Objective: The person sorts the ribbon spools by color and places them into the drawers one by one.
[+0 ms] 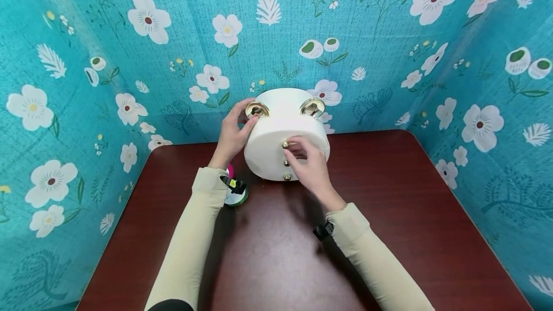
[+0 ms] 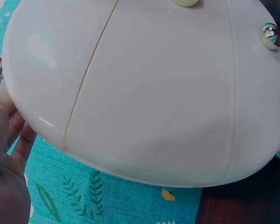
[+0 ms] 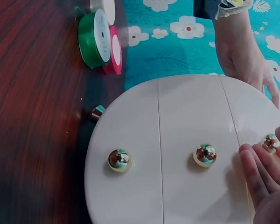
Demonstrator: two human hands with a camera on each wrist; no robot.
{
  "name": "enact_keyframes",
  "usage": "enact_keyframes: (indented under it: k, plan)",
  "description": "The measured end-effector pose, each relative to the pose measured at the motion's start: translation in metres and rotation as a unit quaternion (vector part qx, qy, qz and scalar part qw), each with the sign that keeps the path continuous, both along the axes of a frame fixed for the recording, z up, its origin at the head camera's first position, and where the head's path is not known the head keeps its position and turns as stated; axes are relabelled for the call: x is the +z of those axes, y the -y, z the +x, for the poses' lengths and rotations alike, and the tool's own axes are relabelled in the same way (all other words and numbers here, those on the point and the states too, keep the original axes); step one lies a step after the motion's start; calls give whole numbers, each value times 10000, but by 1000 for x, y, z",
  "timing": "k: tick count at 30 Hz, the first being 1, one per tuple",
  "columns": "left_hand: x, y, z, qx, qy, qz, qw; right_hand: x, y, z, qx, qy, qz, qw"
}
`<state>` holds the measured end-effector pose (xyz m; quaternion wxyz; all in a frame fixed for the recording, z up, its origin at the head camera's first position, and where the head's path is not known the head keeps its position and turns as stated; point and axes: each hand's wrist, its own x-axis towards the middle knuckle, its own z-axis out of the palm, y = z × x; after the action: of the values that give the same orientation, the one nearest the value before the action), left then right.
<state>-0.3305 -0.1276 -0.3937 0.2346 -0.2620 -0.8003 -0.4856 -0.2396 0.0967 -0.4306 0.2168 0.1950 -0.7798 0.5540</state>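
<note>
A white rounded drawer box (image 1: 263, 152) stands on the table, with two gold-rimmed round pieces on top and a column of gold knobs down its front. My right hand (image 1: 312, 167) pinches the uppermost knob (image 3: 269, 143) between thumb and finger, its other fingertips resting on the white front. At the box's upper left, my left hand (image 1: 233, 133) grips around the left gold-rimmed piece (image 1: 257, 109), thumb in front and fingers behind. A thin yellowish seam (image 2: 84, 77) runs across the front below the top section. The box's back is hidden.
Ribbon spools, one green (image 3: 94, 39), one pink (image 3: 114, 51) and one white (image 3: 105, 8), lie left of the box beside my left wrist. The dark red table (image 1: 389, 205) meets blue floral cloth (image 1: 181, 61) at the back and sides.
</note>
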Motion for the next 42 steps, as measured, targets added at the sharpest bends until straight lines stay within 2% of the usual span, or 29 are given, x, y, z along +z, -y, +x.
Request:
enact_keyframes:
  k: [3, 10, 21, 28, 35, 42]
  plan:
    - [-4, -2, -1, -10, -51, 170, 9998, 0, 4, -2, -160, -95, -108, 9998]
    - [16, -13, 24, 23, -118, 293, 9995, -1, 9, -5, -409, -252, -338, 9983]
    - [17, -16, 27, -67, -82, 323, 9994, -2, 7, -7, -648, -467, -137, 9967]
    - [18, -14, 28, 47, 50, 253, 9997, -2, 9, -8, -690, -762, 65, 9947]
    - [18, -12, 29, 73, 131, 277, 9995, -5, 13, -10, -979, -1135, 234, 9884]
    - [21, -12, 29, 53, 110, 181, 9998, -5, 13, -11, -1142, -1284, 185, 9849]
